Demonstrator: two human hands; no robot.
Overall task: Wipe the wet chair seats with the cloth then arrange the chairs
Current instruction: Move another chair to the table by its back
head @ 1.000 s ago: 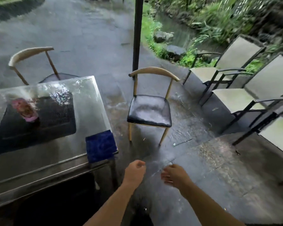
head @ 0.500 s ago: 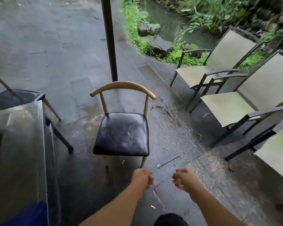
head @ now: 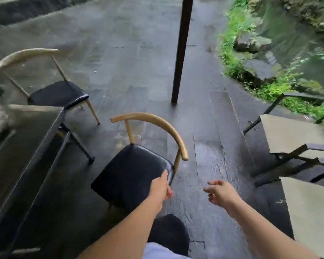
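Observation:
A chair with a black padded seat (head: 131, 176) and a curved wooden backrest stands just in front of me on the wet stone floor. My left hand (head: 160, 187) grips the near right edge of its seat. My right hand (head: 220, 192) hovers to the right of the chair, fingers apart, holding nothing. A second chair of the same kind (head: 54, 92) stands at the far left, behind the table. No cloth is in view.
A glass-topped table (head: 21, 146) fills the left side. A dark post (head: 180, 53) rises from the floor beyond the chair. Beige sling chairs (head: 288, 135) line the right. Grass, rocks and water lie at the upper right.
I have stepped up to the black-seated chair, and my left hand has taken hold of its seat edge. My right hand has opened. The blue cloth on the table has left the view.

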